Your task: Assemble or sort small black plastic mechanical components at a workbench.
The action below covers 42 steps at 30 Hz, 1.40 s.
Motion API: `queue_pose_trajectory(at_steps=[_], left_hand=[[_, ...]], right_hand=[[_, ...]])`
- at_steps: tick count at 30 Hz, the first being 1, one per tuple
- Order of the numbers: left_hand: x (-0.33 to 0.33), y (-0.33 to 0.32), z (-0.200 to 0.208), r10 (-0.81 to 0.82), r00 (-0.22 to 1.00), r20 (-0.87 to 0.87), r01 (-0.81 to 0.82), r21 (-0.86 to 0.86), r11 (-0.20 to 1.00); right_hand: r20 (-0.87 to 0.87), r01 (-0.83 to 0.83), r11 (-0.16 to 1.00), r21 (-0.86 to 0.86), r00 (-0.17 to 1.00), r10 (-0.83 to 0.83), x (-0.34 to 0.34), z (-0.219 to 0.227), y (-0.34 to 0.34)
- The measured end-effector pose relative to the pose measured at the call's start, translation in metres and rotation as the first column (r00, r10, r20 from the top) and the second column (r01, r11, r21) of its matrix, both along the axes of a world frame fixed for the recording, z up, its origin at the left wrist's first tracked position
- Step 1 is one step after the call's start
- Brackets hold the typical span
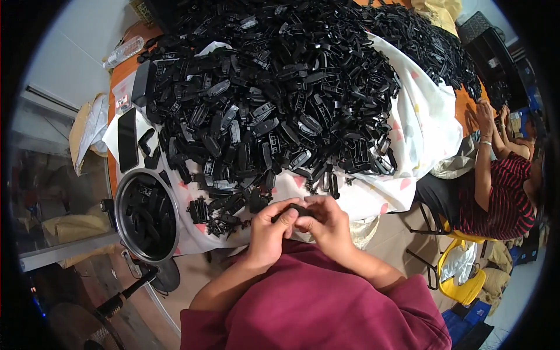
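Note:
Close in front of my body, at the table's near edge, my left hand [272, 230] and my right hand [328, 224] meet around a small black plastic part [299, 211]. Fingers and thumbs of both are closed on it, so most of its shape is hidden. Just beyond my hands spreads a large heap of black plastic parts [280, 111], many of them long and curved. A smaller cluster of little black pieces [219, 216] lies on the cloth left of my left hand.
A white patterned cloth [431, 125] lies under the heap. At the left stand a metal bowl [119, 204] of black parts, a dark phone [128, 140] and a plastic bottle [123, 52]. People [496, 186] sit at the right, near a yellow chair [461, 286].

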<state>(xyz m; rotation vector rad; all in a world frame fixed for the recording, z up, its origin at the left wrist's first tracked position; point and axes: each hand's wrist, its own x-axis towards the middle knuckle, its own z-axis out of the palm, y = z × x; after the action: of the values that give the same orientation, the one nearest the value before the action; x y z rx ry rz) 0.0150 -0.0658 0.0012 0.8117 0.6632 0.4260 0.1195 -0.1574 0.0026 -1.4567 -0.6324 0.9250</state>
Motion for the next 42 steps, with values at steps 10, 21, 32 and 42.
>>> queue_pose_trajectory(at_steps=[10, 21, 32, 42], left_hand=[[0.010, 0.049, 0.006, 0.526, 0.743, -0.414, 0.468, 0.883, 0.035], [0.015, 0.049, 0.010, 0.007, 0.972, -0.237, 0.114, 0.491, 0.863], [0.001, 0.062, 0.027, -0.241, 0.970, -0.011, 0.203, 0.578, 0.791], [0.006, 0.058, 0.044, -0.040, 0.990, -0.133, 0.138, 0.906, 0.399]], right_hand=[[0.944, 0.126, 0.983, -0.132, 0.319, 0.086, 0.045, 0.000, 0.043], [0.672, -0.093, 0.994, 0.059, 0.740, 0.029, 0.048, 0.006, 0.034], [-0.018, -0.204, 0.942, 0.267, 0.976, 0.216, 0.042, 0.006, 0.029], [0.828, -0.284, 0.937, 0.202, 0.561, -0.008, 0.053, 0.047, 0.030]])
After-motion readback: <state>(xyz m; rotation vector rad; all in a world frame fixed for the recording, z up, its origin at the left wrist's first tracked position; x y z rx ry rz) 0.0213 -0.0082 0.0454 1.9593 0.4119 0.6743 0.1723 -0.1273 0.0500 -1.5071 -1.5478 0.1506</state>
